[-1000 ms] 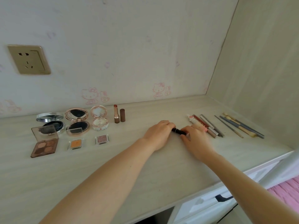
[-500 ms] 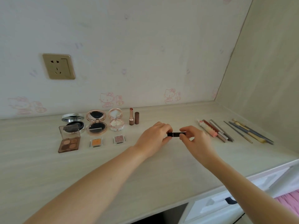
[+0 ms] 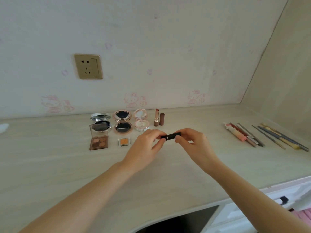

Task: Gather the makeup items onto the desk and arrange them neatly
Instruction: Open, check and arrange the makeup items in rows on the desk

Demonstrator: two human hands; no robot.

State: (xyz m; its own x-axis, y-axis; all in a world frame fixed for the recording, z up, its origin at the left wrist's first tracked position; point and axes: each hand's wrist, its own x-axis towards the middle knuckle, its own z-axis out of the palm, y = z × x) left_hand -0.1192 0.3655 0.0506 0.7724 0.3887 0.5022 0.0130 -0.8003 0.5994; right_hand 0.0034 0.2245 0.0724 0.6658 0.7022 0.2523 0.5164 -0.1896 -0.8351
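A black lipstick tube (image 3: 170,136) with a thin metal ring is held level above the desk (image 3: 50,165), my left hand (image 3: 146,147) gripping its left end and my right hand (image 3: 193,143) its right end. Behind them stand three open compacts: silver (image 3: 100,121), rose-gold (image 3: 122,121) and pink (image 3: 141,121). An open brown lipstick (image 3: 156,117) stands upright with its cap (image 3: 161,119) beside it. An eyeshadow palette (image 3: 98,140) and a small orange pan (image 3: 124,142) lie in front. My left hand hides whatever lies right of the orange pan.
A row of pencils, tubes and brushes (image 3: 262,137) lies at the right side of the desk. A wall socket (image 3: 88,66) sits on the back wall. A side wall (image 3: 286,73) closes the right. White drawers (image 3: 252,212) sit under the desk's front edge.
Both hands lifted the black tube off the desk and carried it slightly left, toward the compacts. The camera view shifted right and down over the same scene.
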